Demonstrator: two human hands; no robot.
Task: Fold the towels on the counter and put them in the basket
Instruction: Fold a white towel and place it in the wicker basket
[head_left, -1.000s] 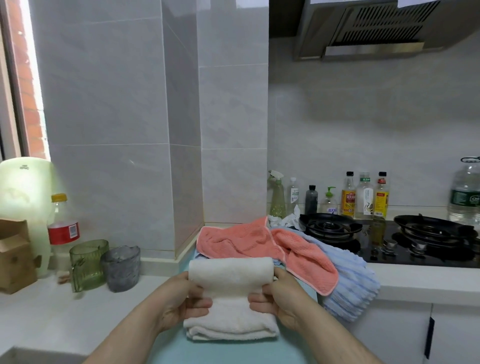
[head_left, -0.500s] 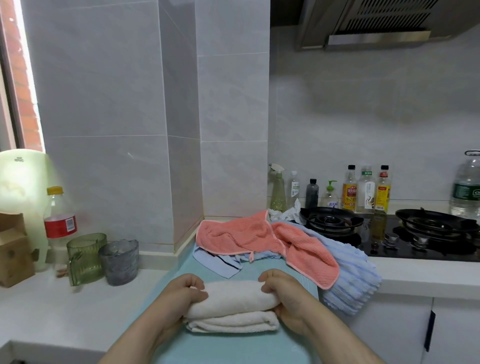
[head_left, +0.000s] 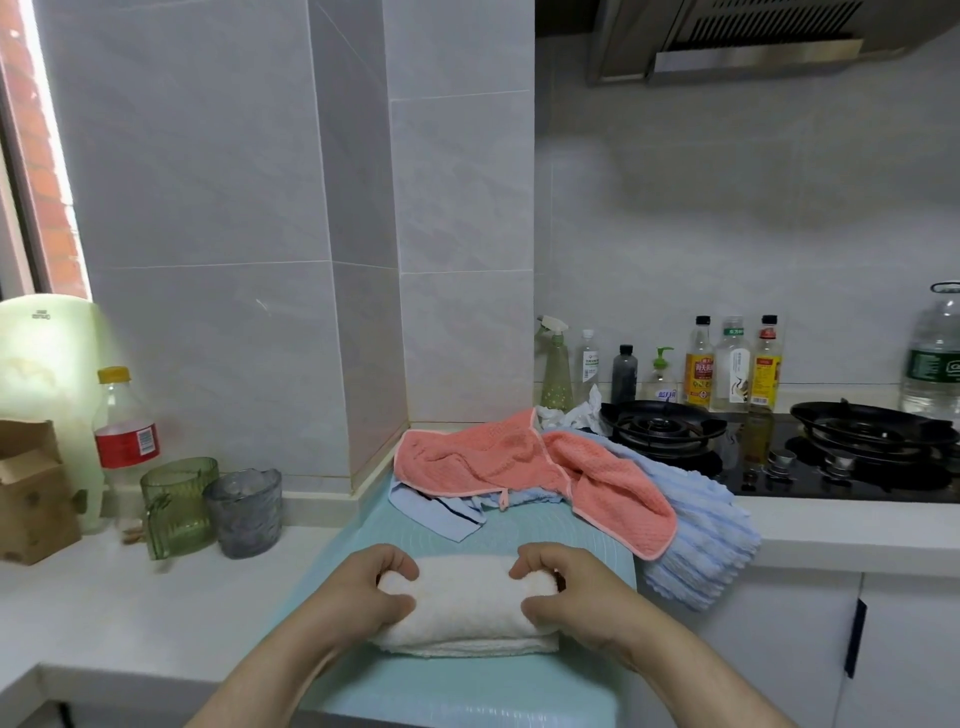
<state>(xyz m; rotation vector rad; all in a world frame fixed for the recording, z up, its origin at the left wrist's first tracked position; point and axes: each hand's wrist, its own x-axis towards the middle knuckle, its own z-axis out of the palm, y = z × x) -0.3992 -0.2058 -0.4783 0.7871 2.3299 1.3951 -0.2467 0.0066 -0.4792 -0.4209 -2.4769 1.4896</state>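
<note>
A folded white towel (head_left: 465, 605) lies on a light teal mat (head_left: 467, 686) at the counter's front edge. My left hand (head_left: 363, 592) grips its left end, fingers curled over the top and thumb at the front. My right hand (head_left: 566, 592) grips the right end the same way. Behind it a coral towel (head_left: 519, 462) lies crumpled over a light blue ribbed towel (head_left: 696, 540) that hangs over the counter edge, and a thin blue cloth (head_left: 436, 512) pokes out beneath. No basket is in view.
On the left stand a green cup (head_left: 179, 506), a grey cup (head_left: 244, 512), a red-labelled bottle (head_left: 124, 441), a cardboard box (head_left: 31, 488) and a pale appliance (head_left: 47, 364). A gas hob (head_left: 779, 452) with bottles behind it lies to the right.
The upper half of the white towel came down onto the lower half, making a thicker fold. Both hands followed it down and now hold its ends on the mat.
</note>
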